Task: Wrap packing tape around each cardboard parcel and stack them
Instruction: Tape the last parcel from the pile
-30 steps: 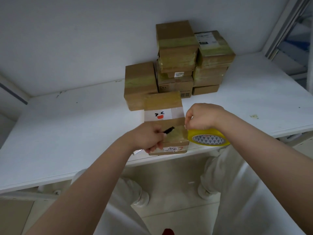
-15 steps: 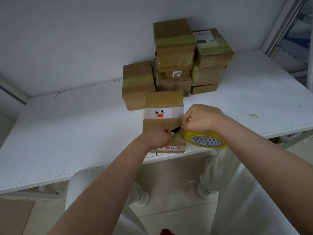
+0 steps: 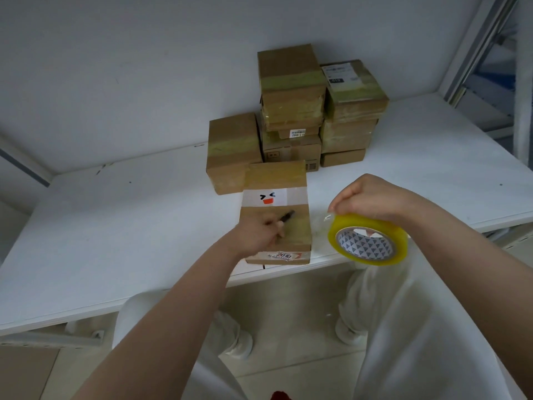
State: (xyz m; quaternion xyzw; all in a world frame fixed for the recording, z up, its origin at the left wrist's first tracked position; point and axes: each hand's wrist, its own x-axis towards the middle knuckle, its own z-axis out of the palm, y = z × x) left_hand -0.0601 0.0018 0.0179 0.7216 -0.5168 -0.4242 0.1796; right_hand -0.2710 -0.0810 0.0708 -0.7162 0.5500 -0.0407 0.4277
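Your left hand (image 3: pixel 259 236) sits on top of the brown cardboard parcel with the white cartoon-face label (image 3: pixel 278 215), fingers curled round a small black cutter (image 3: pixel 287 217) whose tip points up and to the right across the taped lid. That parcel lies flat near the front edge of the white counter (image 3: pixel 115 226), a red-and-white printed sticker (image 3: pixel 284 255) showing on its near side. Just behind it, touching or nearly so, stands a single taped brown cardboard box (image 3: pixel 233 151), and beside that the stack of taped brown cardboard parcels (image 3: pixel 314 111) rises in two columns against the white wall. Over to the right now: your right hand (image 3: pixel 375 202) is raised just clear of the parcel, gripping the yellow roll of packing tape (image 3: pixel 367 243) from above, fingers hooked through the core. You've got the roll tilted, its triangle-patterned inner ring facing you, with a loose clear tape end showing at its upper left, near your fingertips.
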